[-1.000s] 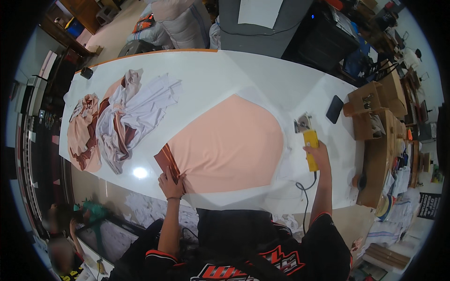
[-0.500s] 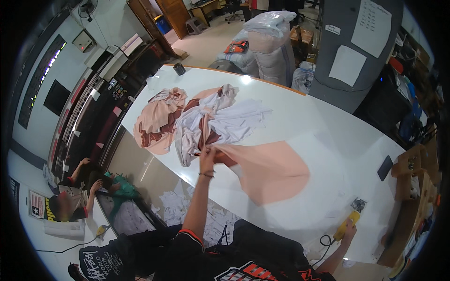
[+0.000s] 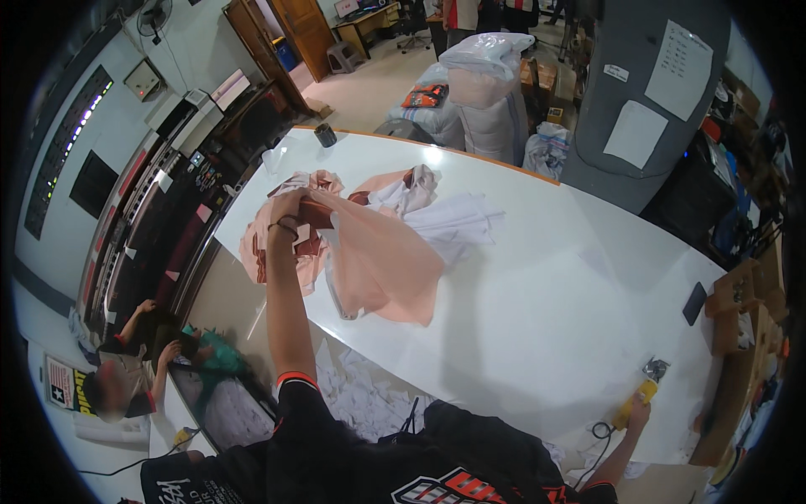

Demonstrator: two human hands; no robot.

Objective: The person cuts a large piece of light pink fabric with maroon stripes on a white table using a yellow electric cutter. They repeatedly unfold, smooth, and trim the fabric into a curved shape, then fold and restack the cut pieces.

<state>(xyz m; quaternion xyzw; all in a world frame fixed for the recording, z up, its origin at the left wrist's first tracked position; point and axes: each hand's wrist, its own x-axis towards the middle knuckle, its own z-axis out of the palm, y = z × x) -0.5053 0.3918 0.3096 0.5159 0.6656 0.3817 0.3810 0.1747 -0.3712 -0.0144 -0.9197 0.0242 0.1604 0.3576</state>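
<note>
My left hand [image 3: 290,206] reaches over the far left of the white table [image 3: 537,294], closed on one end of a peach fabric piece [image 3: 382,273]. The piece hangs and drapes rightward from my fingers, covering part of the heaps beneath. Beside my hand lies a rumpled pile of peach and brown fabric [image 3: 253,239]. White fabric [image 3: 460,220] spreads out to its right. At the right end of the table my right hand [image 3: 640,414] grips a yellow corded electric cloth cutter [image 3: 635,403], whose metal head rests at the tabletop.
A dark phone-like slab [image 3: 694,303] lies near cardboard boxes [image 3: 732,294] at the right edge. A dark cup [image 3: 325,134] stands at the far left corner. White scraps [image 3: 369,395] litter the floor below. Another person [image 3: 126,378] works at the lower left.
My left hand has moved left and farther away, drawing the peach piece with it from the table's middle to above the pile. My right hand keeps its hold on the cutter.
</note>
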